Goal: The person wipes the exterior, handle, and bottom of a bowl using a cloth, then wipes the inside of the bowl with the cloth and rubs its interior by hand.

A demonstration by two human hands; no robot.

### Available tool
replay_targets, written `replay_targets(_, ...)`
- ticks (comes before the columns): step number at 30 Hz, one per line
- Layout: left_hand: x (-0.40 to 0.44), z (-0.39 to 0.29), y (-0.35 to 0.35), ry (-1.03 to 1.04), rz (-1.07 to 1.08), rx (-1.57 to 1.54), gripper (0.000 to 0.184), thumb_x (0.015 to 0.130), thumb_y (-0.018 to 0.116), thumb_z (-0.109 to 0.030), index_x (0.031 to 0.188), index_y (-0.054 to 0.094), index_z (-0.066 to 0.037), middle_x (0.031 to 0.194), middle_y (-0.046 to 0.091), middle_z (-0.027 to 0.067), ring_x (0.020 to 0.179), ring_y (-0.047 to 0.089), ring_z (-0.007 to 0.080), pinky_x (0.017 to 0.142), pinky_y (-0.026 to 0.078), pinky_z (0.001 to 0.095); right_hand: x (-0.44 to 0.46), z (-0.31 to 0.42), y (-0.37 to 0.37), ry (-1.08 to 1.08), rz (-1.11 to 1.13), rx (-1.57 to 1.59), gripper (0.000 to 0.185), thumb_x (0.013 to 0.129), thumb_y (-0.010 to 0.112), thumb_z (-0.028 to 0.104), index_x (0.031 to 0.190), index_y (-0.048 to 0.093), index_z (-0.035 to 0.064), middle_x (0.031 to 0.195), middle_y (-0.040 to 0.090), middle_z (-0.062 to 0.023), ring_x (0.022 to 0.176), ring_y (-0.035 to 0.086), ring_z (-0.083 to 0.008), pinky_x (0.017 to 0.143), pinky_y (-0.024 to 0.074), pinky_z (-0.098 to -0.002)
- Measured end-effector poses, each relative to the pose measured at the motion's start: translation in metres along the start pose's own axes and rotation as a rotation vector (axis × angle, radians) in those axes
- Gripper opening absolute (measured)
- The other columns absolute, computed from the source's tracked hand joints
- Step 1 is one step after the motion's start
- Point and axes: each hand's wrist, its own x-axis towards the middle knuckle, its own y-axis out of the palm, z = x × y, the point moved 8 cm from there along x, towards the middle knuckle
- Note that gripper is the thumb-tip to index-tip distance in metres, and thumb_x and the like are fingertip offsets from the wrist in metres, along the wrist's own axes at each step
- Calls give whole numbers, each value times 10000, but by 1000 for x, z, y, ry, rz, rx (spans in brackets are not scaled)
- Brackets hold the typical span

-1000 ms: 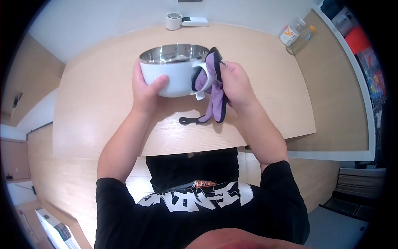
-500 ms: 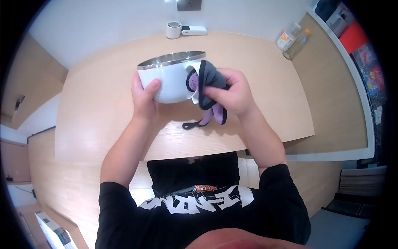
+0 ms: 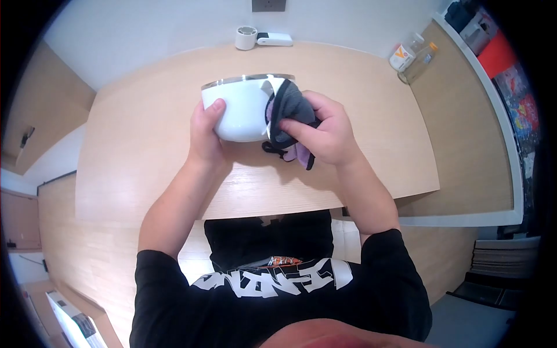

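Holding glossy rounded bowl (image 3: 241, 113), folded fuzzy cloth (image 3: 298, 109)

Bright, fairly even light fills the room, seemingly from above, and washes the wall (image 3: 174, 26) pale. Soft shadows lie on the tabletop (image 3: 133, 151) below the white pot (image 3: 241, 113) and beside the left forearm (image 3: 174, 188). The pot's steel rim (image 3: 235, 79) glints, while the black shirt (image 3: 174, 313) swallows most detail. The wide lens bows the tabletop's far edge, black fills the corners, and the shelf items (image 3: 516, 98) at right look smeared and soft.
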Motion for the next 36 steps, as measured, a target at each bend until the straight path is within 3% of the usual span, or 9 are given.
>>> replay_targets(1,5,3,-6,-14,-2,-3,616,836,663,-374,1270,489,27,1153,605,155,1074,591,248,943,476,365,1,1,2,-61,19,-30,198,865,662,28,1054,618,-12,737,648,-65,509,606,-103,431,473,-237)
replay_targets(5,4,1,-13,-25,-54,-2,600,856,636,-378,1275,488,25,1163,605,161,1071,596,253,943,479,370,0,-6,4,177,135,15,314,838,656,-34,1146,601,-21,993,664,-64,857,632,-105,757,530,-258)
replay_targets(10,8,5,-18,-14,-65,28,595,867,631,-370,1289,485,24,1181,603,160,1083,596,251,950,478,372,-3,-15,8,191,141,12,403,818,656,-37,1208,556,-24,1057,613,-82,839,638,-138,707,540,-261)
replay_targets(16,-1,4,-3,61,-45,1,609,882,623,-397,1305,477,16,1202,596,154,1093,598,246,965,472,377,-3,2,3,-493,-199,-385,507,659,746,62,1137,586,14,1063,588,-137,990,517,-307,899,426,-399)
replay_targets(20,-2,-1,0,120,52,60,625,892,605,-426,1323,467,5,1220,588,154,1115,588,245,973,468,380,-10,7,4,-513,-342,-456,448,615,734,43,1049,630,9,1052,595,-111,963,491,-283,882,423,-359)
replay_targets(22,-4,2,0,15,-13,15,628,892,601,-427,1329,464,2,1225,585,155,1134,577,246,978,461,376,-7,14,4,-482,-318,-497,405,603,718,23,1004,658,18,1045,599,-91,980,475,-277,896,413,-352)
replay_targets(26,0,11,-13,-103,-55,-65,627,893,593,-426,1335,461,-1,1229,585,155,1149,565,244,984,450,364,3,16,8,-445,-34,-456,289,642,662,-43,930,670,-24,1063,598,-88,1030,503,-243,914,415,-328)
replay_targets(31,-1,-1,-13,5,-36,12,637,877,616,-420,1316,469,16,1216,585,152,1124,568,232,978,449,359,9,10,2,-436,168,-211,305,637,582,-85,912,686,-5,1083,615,-84,1035,511,-238,948,400,-335)
replay_targets(36,-3,-15,-12,163,52,130,631,848,686,-394,1275,479,22,1184,584,136,1078,577,209,956,460,345,9,6,4,-374,150,-249,302,614,621,-60,893,701,24,1034,630,-74,1028,519,-230,948,402,-336)
